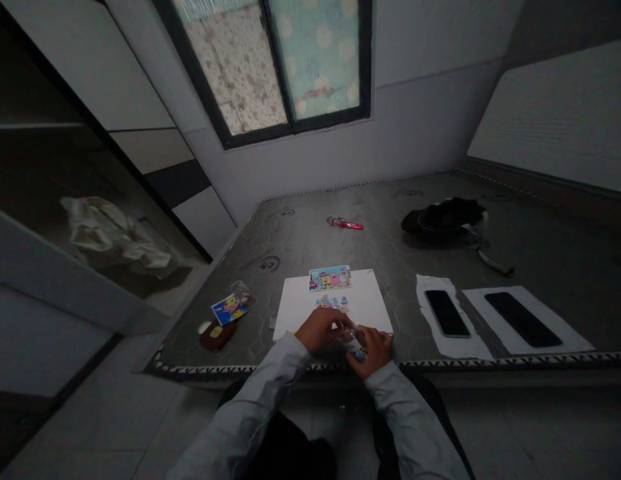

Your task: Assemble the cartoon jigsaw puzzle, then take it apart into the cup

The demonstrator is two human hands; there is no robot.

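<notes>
My left hand [323, 329] and my right hand [373, 351] come together at the near edge of a white sheet [293, 303]. Between them is a small clear plastic packet [351, 339] with something colourful at its lower end. Fingers of both hands are closed on it; what is inside is too small to make out. Just beyond my left hand, several small cartoon figures [333, 303] show on the sheet. A bright cartoon picture card [330, 279] lies across the sheet's far edge.
Left of the sheet lie a blue-yellow cartoon card [229, 309], a crumpled clear wrapper [243, 292] and a brown object [217, 335]. A red packet [347, 225] is farther back. To the right are a dark cap [443, 220], a phone [447, 313] and a black slab [523, 320] on white papers.
</notes>
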